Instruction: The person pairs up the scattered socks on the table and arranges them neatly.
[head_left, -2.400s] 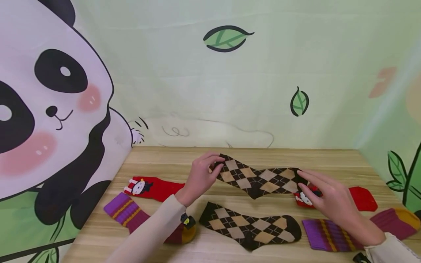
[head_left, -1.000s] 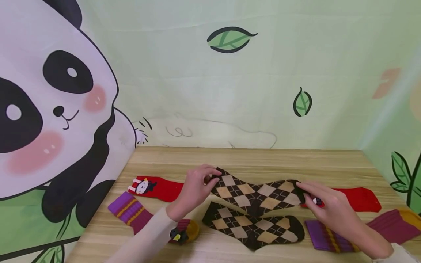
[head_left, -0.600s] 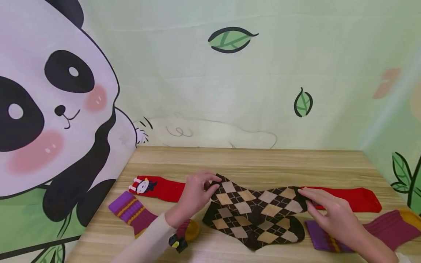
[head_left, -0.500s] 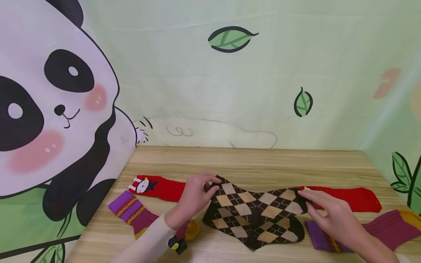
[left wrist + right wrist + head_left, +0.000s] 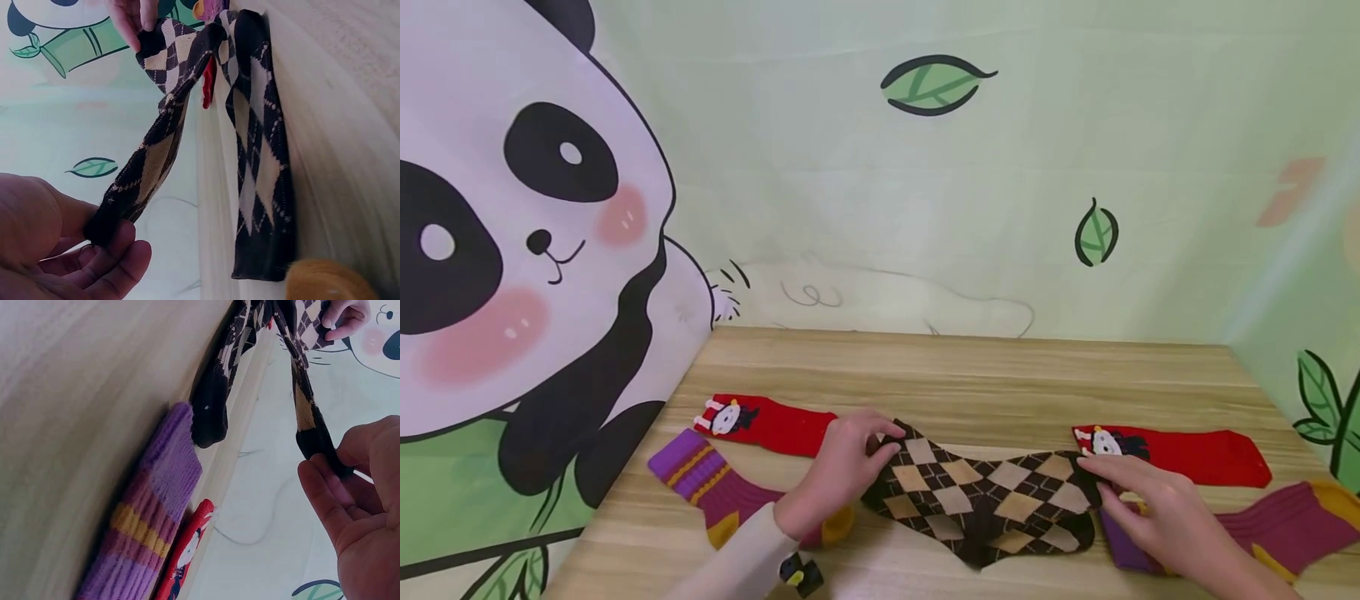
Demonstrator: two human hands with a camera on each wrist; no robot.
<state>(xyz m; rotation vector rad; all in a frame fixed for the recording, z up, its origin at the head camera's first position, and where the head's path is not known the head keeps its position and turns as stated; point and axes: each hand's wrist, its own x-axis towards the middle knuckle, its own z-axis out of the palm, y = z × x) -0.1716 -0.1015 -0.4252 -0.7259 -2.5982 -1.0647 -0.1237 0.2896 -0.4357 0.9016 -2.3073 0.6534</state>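
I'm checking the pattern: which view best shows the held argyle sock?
The head view shows the held argyle sock nearly face-on. Left wrist shows it foreshortened, cuff end nearest; right wrist shows it narrow, dark toe end nearest.

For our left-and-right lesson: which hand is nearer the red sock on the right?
Right. The right hand appears just in front of that red sock; the left hand is farther to its left, at the opposite end of the held argyle sock.
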